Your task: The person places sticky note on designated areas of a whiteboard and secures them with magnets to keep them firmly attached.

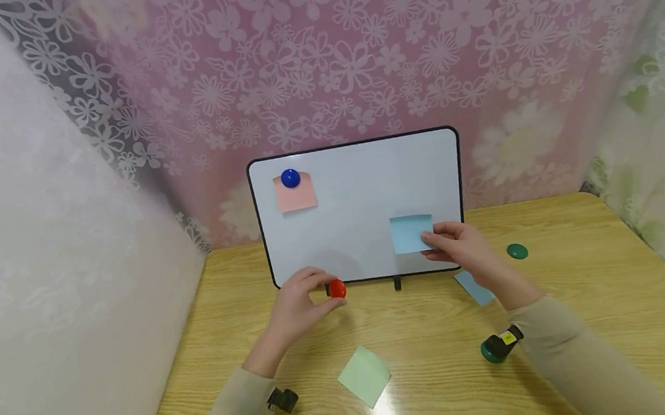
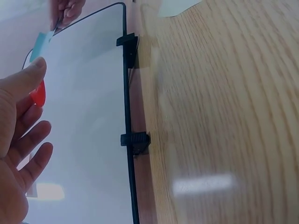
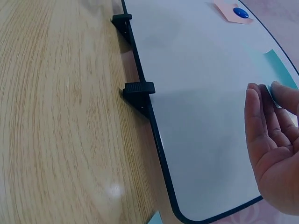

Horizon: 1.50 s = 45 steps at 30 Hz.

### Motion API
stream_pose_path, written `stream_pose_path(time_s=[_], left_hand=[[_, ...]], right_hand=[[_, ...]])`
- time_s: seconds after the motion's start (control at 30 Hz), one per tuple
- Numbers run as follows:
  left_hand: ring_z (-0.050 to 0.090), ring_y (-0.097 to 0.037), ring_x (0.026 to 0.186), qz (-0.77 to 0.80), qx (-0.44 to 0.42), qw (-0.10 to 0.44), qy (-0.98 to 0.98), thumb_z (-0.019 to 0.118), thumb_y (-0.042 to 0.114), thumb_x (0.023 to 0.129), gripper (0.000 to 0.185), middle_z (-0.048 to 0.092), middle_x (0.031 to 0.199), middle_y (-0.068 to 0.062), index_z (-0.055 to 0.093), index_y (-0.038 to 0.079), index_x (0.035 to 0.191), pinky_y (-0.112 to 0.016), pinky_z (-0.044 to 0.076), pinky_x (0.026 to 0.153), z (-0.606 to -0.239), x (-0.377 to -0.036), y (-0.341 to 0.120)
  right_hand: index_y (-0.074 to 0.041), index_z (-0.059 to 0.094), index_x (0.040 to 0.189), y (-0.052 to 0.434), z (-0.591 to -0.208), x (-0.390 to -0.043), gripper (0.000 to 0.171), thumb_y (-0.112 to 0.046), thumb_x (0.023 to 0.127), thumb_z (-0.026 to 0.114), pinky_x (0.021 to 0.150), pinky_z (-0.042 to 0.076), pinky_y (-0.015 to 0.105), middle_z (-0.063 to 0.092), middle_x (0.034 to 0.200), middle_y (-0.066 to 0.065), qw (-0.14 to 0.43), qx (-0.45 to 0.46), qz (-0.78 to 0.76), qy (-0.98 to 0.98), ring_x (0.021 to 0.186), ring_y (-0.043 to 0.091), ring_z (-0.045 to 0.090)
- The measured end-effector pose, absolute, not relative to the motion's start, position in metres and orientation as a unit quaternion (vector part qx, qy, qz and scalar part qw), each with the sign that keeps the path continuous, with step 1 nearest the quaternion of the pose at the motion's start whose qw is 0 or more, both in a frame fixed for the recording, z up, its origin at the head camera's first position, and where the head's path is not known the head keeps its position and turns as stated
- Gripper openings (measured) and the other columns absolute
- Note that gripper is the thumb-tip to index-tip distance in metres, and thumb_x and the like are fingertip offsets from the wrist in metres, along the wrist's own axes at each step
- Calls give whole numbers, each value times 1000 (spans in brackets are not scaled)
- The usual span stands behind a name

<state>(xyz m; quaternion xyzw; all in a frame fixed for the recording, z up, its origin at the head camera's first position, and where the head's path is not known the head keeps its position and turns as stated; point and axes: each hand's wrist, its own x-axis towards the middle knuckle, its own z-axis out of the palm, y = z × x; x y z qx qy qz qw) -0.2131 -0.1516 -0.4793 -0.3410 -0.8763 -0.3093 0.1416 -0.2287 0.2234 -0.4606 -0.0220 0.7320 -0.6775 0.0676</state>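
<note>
Whiteboard upright at table's back. R hand pinches blue sticky note against board's lower right. L hand pinches red magnet just below board's bottom edge. Risk: note may slip or sit crooked if R fingers lift before magnet lands.

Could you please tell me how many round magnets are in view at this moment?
3: a blue magnet pinning the pink note on the whiteboard, a red magnet pinched in the left hand, and a green magnet on the table. Others may be hidden.
</note>
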Motion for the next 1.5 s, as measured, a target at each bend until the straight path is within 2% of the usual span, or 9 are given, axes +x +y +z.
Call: stream_pose_path(time_s=[0.17, 0.37, 0.6, 0.73, 0.97, 1.13, 1.33, 1.5], left_hand=[[71, -24, 98, -312, -343, 154, -873, 96, 29, 84, 37, 72, 109, 4, 81, 12, 113, -32, 59, 86, -478, -216, -148], [72, -25, 98, -332, -329, 166, -868, 97, 27, 82, 37, 73, 109, 3, 81, 11, 111, -39, 61, 84, -477, -217, -143], [71, -28, 95, -363, -309, 178, -861, 99, 24, 79, 39, 73, 108, -1, 81, 9, 110, -45, 62, 79, -477, -218, -138], [71, -31, 96, -384, -304, 176, -854, 98, 23, 81, 38, 73, 109, -2, 81, 8, 111, -50, 62, 80, -478, -219, -136], [70, -22, 95, -387, -303, 194, -849, 99, 20, 79, 38, 74, 108, 0, 82, 9, 110, -44, 61, 77, -480, -222, -133], [70, -28, 95, -396, -304, 199, -844, 99, 17, 79, 37, 74, 107, -2, 82, 8, 110, -48, 61, 75, -479, -223, -131], [69, -22, 97, -383, -297, 198, -852, 97, 21, 81, 36, 73, 107, 0, 81, 9, 111, -47, 61, 77, -475, -227, -127], [68, -19, 99, -369, -293, 201, -858, 97, 25, 83, 35, 73, 108, 1, 81, 10, 111, -41, 60, 78, -468, -232, -123]], right_hand=[[14, 53, 139, 216, -458, -231, 49, -21, 108, 69, 96, 59, 41, 74, 110, 5, 66, -25, -678, 731, 100, 17, 78], [13, 55, 138, 211, -454, -234, 47, -20, 108, 69, 97, 59, 41, 74, 113, 8, 68, -29, -681, 729, 106, 25, 77], [14, 48, 149, 203, -452, -238, 56, -20, 108, 68, 96, 59, 35, 71, 123, 16, 69, -20, -684, 726, 96, 11, 77], [13, 49, 150, 198, -452, -241, 57, -21, 108, 68, 93, 60, 30, 69, 129, 21, 67, -12, -686, 725, 97, 10, 76], [12, 49, 150, 191, -450, -245, 59, -24, 108, 69, 91, 60, 27, 66, 136, 26, 61, -6, -687, 724, 101, 15, 77], [13, 49, 151, 187, -450, -249, 59, -22, 108, 69, 92, 59, 27, 65, 138, 29, 56, -8, -693, 719, 98, 12, 77], [12, 51, 149, 181, -448, -254, 57, -22, 108, 69, 92, 60, 28, 64, 139, 31, 49, -10, -689, 723, 97, 10, 77], [12, 53, 148, 173, -444, -258, 56, -21, 107, 70, 92, 60, 29, 65, 138, 30, 46, -8, -687, 725, 98, 13, 77]])
